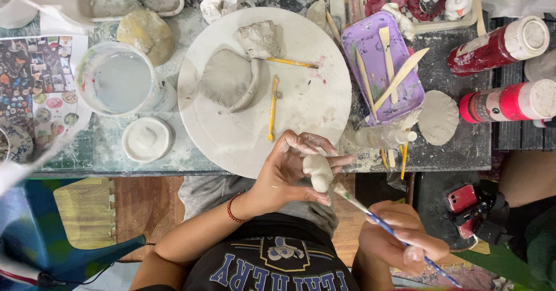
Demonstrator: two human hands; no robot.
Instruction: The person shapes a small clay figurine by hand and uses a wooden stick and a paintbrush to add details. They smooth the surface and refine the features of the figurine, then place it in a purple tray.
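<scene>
My left hand (286, 172) is closed around a small pale clay figure (317, 171), held just off the near edge of the round white work board (313, 103). My right hand (399, 236) grips a thin blue-handled paintbrush (382, 224), and its bristle tip touches the lower end of the clay figure. A red bead bracelet (233, 208) circles my left wrist. On the board lie a ridged clay mushroom shape (229, 82), a clay lump (259, 38) and two yellow modelling tools (272, 107).
A cup of cloudy water (119, 82) and a white lid (146, 138) stand left of the board. A purple tray (379, 71) holds wooden tools. Two red paint bottles (501, 74) lie at right; a flat clay disc (438, 116) and small squeeze bottle (385, 136) sit beside the tray.
</scene>
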